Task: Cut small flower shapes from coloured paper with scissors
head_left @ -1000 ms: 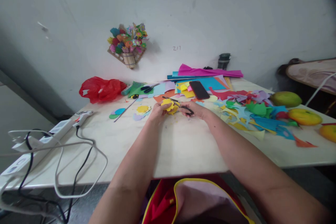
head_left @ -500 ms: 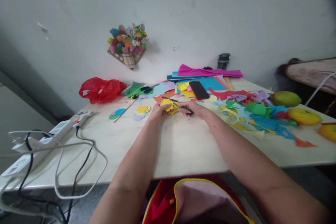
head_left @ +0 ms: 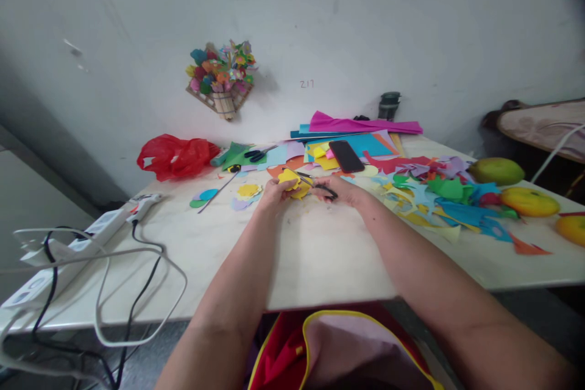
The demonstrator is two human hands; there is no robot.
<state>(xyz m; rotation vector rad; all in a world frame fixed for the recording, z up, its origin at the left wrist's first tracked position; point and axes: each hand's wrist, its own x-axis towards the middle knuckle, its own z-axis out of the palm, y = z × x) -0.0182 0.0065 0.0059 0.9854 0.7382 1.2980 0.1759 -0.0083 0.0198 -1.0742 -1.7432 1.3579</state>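
Pinched in my left hand (head_left: 275, 193) is a piece of yellow paper (head_left: 300, 190) with a scalloped edge, held just above the table. My right hand (head_left: 340, 190) grips black-handled scissors (head_left: 307, 181), whose parted blades point left and reach the paper's edge. To the left of my hands lies a yellow scalloped paper flower (head_left: 249, 190) on pale lilac cutouts (head_left: 240, 203). Farther left are blue and green paper discs (head_left: 209, 194) beside a thin dark stick (head_left: 219, 192).
Behind my hands lie a phone (head_left: 346, 156), coloured sheets (head_left: 370, 145) and a second pair of scissors (head_left: 259, 154). Paper scraps (head_left: 450, 192) and mangoes (head_left: 530, 202) cover the right side. A red plastic bag (head_left: 176, 157) sits back left; a power strip (head_left: 68, 256) with cables runs along the left edge.
The yellow paper has turned slightly in my left hand against the scissor blades. Both arms stay in nearly the same place.
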